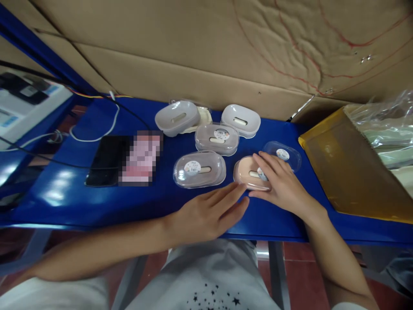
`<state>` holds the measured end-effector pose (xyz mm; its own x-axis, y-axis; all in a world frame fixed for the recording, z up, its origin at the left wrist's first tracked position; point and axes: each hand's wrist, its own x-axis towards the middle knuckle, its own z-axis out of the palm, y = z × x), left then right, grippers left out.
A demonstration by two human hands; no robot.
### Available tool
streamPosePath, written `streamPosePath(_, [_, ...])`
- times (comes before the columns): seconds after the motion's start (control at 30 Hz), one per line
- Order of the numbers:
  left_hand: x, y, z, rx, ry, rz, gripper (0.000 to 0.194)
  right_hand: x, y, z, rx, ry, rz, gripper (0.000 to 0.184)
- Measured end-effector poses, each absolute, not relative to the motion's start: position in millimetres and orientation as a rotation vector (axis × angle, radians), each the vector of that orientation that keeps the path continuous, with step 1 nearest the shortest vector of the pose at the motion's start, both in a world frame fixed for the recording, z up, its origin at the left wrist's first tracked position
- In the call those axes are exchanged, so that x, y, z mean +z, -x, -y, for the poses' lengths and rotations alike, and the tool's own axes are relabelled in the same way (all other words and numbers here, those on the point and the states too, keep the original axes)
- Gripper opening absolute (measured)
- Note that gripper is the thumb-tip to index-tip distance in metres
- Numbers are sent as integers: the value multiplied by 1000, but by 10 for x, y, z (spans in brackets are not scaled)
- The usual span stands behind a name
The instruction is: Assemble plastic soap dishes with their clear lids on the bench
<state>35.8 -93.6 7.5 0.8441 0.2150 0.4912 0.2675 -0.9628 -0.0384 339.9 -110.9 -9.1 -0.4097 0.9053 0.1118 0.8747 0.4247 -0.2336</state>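
Note:
A small oval plastic soap box, peach-coloured with a pale slotted middle and a round label, sits on the blue table. My right hand lies over its right side, thumb at the front and fingers across the top, partly covering the label. My left hand is at its near left, fingers stretched out, tips close to or touching its front edge. Just beyond my right hand rests a clear oval lid with a round label. To the left stand two grey soap boxes with labelled clear covers.
Farther back are a white soap box and a tilted grey one over a cream piece. A black phone and cables lie left. An opened carton with plastic-wrapped pieces stands right. Cardboard walls the back.

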Motion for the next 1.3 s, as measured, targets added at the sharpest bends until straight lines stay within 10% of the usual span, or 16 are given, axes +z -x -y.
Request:
streamPosePath(0.27, [-7, 95, 550, -679, 2895, 1113, 50, -160, -3411, 947, 83, 1486, 2389, 93])
streamPosePath(0.9, [68, -185, 314, -447, 2999, 883, 46, -168, -3118, 1032, -295, 1479, 2400, 47])
streamPosePath(1.3, [-52, -265, 353, -469, 2972, 866, 47, -224, -2986, 1070, -207, 1363, 2480, 49])
